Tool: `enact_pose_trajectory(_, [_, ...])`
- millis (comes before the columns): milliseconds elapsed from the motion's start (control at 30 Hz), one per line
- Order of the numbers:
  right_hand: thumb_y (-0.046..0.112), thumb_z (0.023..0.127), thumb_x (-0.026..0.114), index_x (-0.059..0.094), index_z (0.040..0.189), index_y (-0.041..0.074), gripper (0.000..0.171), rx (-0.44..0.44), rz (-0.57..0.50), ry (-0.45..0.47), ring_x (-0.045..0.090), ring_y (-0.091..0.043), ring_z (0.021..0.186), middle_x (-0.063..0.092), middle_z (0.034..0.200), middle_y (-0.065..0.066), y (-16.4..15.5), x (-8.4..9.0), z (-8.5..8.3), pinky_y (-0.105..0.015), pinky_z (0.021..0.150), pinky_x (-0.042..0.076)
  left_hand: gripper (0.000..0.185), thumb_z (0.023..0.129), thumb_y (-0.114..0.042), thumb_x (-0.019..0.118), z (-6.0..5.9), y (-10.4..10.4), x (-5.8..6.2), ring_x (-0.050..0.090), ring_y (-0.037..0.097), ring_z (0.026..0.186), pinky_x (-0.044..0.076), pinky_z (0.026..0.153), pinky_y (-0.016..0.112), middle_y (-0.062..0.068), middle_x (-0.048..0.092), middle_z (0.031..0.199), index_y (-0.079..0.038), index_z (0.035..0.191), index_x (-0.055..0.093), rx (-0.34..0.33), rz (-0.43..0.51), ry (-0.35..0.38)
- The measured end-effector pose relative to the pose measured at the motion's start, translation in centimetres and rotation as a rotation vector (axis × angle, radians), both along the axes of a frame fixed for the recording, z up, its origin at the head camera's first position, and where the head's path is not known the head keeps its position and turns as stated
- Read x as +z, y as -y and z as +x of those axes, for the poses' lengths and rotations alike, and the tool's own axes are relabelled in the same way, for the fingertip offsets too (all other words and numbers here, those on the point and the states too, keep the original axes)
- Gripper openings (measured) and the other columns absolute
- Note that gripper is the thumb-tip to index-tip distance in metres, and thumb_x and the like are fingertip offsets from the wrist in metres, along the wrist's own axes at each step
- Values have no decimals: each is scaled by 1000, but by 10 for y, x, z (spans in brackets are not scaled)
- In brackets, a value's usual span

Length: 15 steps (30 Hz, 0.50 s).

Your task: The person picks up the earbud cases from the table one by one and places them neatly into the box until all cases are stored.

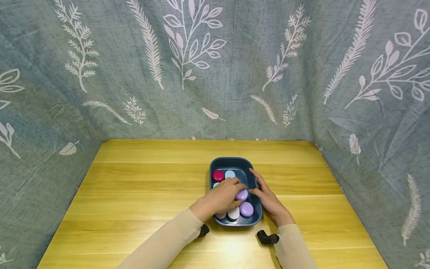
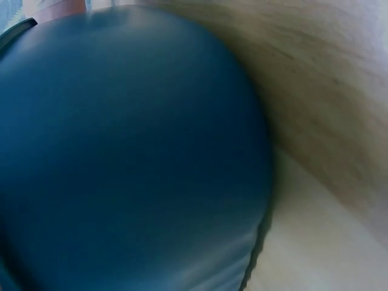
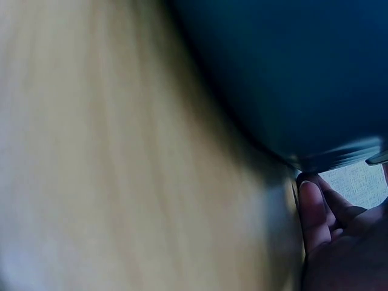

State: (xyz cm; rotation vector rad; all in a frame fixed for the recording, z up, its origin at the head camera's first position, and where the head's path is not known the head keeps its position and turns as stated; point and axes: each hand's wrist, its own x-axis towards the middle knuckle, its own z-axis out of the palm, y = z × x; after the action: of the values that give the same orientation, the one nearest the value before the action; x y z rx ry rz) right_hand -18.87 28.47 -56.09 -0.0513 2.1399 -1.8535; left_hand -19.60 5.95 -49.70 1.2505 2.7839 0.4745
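Observation:
A dark blue rectangular tray [image 1: 235, 225] with rounded corners holds several small, glossy round pieces. Reaching over its left side, my left hand [image 1: 224, 194] pinches a lavender round piece [image 1: 242, 195] between thumb and fingers. Another lavender round piece [image 1: 246, 209] lies just in front of it. A white one [image 1: 233, 213] sits under the hand, and a crimson one [image 1: 218, 176] and a pale blue one [image 1: 230, 174] lie beyond it. With thumb and index finger over the rim, my right hand [image 1: 271, 201] holds the tray's right side. The tray's outer wall fills much of both wrist views.
The tray stands on a yellow wooden table [image 1: 134, 194]. Behind and beside the table hangs a grey-green curtain [image 1: 235, 74] with white leaf prints. Black wrist devices show beside both sleeves, one at the right wrist [image 1: 267, 237].

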Motion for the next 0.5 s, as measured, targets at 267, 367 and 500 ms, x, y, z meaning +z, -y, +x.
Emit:
enact_pose_trajectory(267, [15,102,54,24,161,48,74,-7,-4,2,32,-34,151,23,168,-10,1,1,1,-53,122,25,45,97,-29,74,0,-7,-5,62,19,119,52,104,29,4,66,133,-13,139,65,15,-1,30])
enact_pose_trajectory(367, [15,102,54,24,161,49,74,-8,-7,3,32,-33,151,23,168,-10,1,1,1,-52,122,26,46,97,-27,74,-1,-9,-7,62,20,121,51,106,29,4,66,134,-13,139,65,25,-9,41])
enact_pose_trajectory(500, [14,102,55,25,161,49,74,-12,-9,-3,30,-34,152,20,169,-11,1,0,1,-53,123,24,45,97,-26,74,-1,-12,-10,63,19,121,52,106,30,3,67,134,-12,139,65,34,-6,47])
